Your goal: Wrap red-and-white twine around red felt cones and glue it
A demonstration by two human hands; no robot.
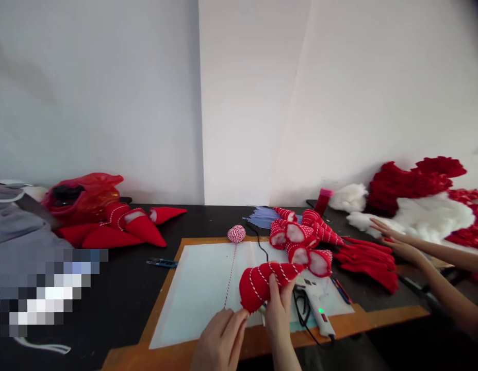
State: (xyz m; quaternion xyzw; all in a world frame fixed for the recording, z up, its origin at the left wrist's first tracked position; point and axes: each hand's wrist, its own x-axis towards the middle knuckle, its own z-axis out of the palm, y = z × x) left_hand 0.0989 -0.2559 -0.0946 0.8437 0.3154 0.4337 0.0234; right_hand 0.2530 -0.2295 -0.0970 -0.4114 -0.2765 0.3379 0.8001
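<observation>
My right hand (279, 306) grips a stuffed red fabric cone (258, 288), its tip pointing right, wound in a spiral of red-and-white twisted cord. At the cone's wide end, my left hand (223, 337) is closed in a pinch on the cord (231, 275). That cord runs back to a ball of the same twine (236, 234) on the white sheet (196, 288). Just right of my right hand lies a white glue gun (318, 306) with a green light lit. Behind it sit several cord-wrapped red cones (298, 233) with white stuffing showing.
Plain red cones (125, 232) and a red plastic bag (87, 198) lie at left, near a blue cutter (162, 263). A person in grey (22, 242) is at far left. Another person's hands (405, 247) reach toward white stuffing (435, 216) and red fabric (368, 260) at right.
</observation>
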